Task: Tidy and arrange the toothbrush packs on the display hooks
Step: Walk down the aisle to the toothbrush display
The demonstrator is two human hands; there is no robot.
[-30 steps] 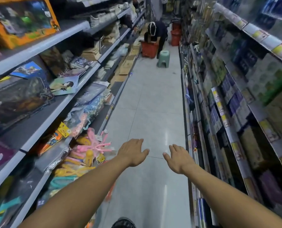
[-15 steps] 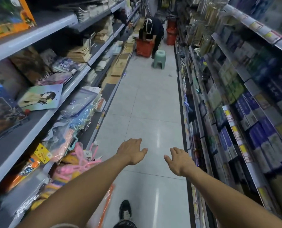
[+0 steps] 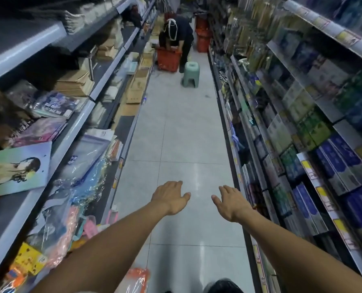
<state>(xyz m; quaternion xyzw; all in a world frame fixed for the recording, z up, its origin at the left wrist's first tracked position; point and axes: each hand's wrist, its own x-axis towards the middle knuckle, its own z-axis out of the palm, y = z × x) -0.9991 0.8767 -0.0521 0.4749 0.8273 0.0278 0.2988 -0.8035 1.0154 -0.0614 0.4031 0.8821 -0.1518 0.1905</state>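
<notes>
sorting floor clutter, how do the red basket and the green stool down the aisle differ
The red basket is an open container with a person bent over it; the green stool is a closed-top seat standing alone. The basket sits by the left shelves, the stool nearer mid-aisle. Both rest on the floor.

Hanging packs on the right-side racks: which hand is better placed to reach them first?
Right, probably. The right hand hangs open beside the right-hand shelving, where the hanging packs show farther down. The left hand, also open, is nearer the left shelves.
</notes>
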